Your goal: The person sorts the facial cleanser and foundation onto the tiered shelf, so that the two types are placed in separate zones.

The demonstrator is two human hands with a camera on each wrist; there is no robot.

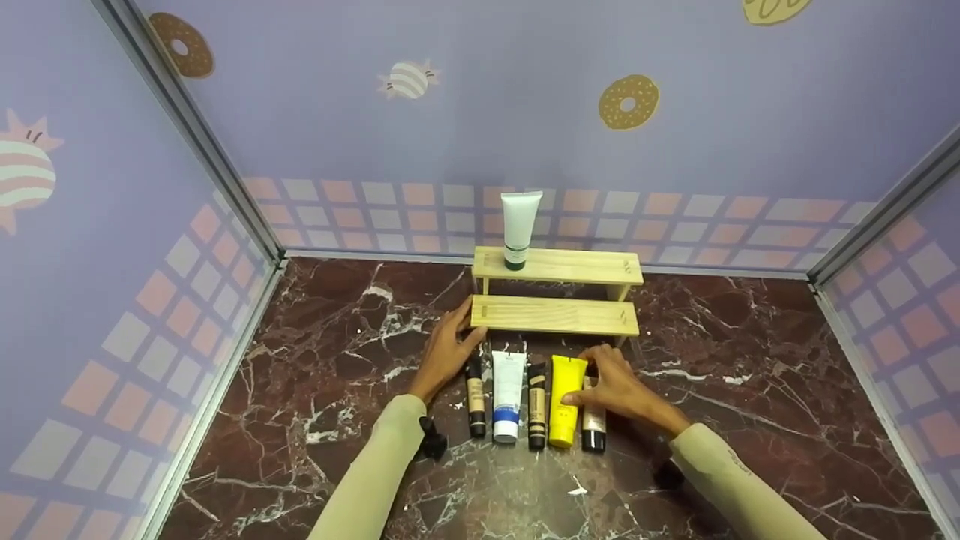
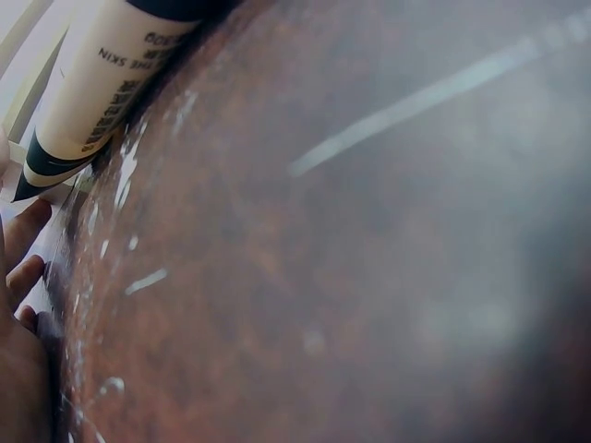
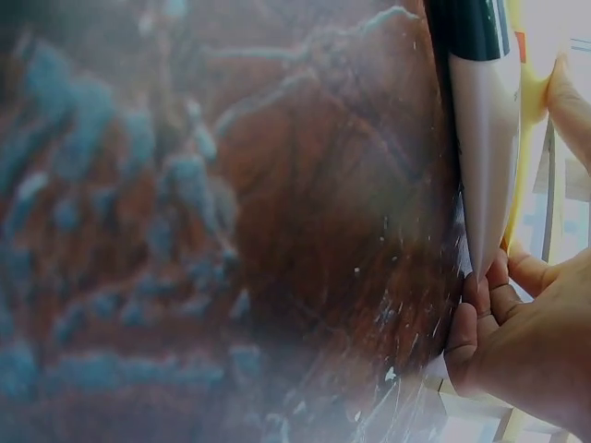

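A two-step wooden stand (image 1: 555, 315) sits at the back of the marbled table. My left hand (image 1: 448, 349) touches the left end of its lower step, fingers by the side and thumb near the front corner. Below the step lie a beige-and-black tube (image 1: 475, 397), a white tube with a blue band (image 1: 508, 390), a slim black-and-beige tube (image 1: 536, 409), a yellow tube (image 1: 564, 420) and a pale tube with a black cap (image 1: 594, 420). My right hand (image 1: 615, 382) pinches the yellow tube, thumb on its side, other fingers by the pale tube's flat end (image 3: 480, 249).
On the upper step stands a white tube with a dark green cap (image 1: 519, 229), toward the left. Purple patterned panels (image 1: 525, 90) enclose the table behind and at both sides. White marks (image 1: 577, 487) show on the table in front.
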